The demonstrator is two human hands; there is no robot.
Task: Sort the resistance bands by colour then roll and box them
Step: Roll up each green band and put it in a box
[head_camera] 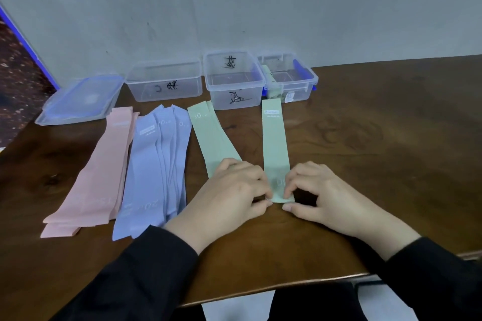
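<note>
A single green band (275, 143) lies flat, running away from me on the wooden table (378, 154). My left hand (234, 190) and my right hand (315, 190) pinch its near end from either side, fingers curled on the edge. Left of it lies a small stack of green bands (212, 138), partly under my left hand. Further left are a fanned pile of blue bands (156, 164) and a pile of pink bands (101, 167).
Three clear plastic boxes stand along the wall: an empty one (164, 83), a marked one (233, 81) and a right-hand one (289, 73) holding a rolled green band (271, 83). A lid (80, 99) lies at far left. The table edge is close to my body.
</note>
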